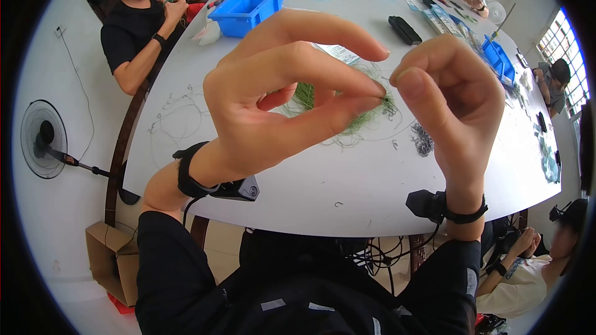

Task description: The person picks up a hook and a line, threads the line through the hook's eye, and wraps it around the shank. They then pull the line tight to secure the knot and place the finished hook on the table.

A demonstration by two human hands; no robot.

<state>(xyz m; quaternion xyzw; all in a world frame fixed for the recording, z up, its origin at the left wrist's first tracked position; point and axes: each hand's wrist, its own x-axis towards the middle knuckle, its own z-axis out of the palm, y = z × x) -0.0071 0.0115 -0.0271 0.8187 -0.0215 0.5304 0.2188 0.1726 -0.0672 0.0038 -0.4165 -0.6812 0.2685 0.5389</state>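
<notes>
My left hand [267, 87] is raised above the table, thumb and index finger pinched at a small dark thing that looks like a fish hook [386, 98]; the fingers cover most of it. Just to its right, my right hand [456, 90] is closed, thumb pressed on the index finger; anything between them is too fine to make out. Behind and below my left hand lies a tangle of green fishing line [304, 96], partly hidden by the fingers. A pile of grey fish hooks [423, 141] lies on the table beneath my right hand.
Clear line with hooks [177, 115] lies coiled at the left of the white table [298, 192]. A single hook [338, 204] is near the front edge. Farther back are a blue basket [248, 12] and a black case [405, 30]. Other people sit around the table.
</notes>
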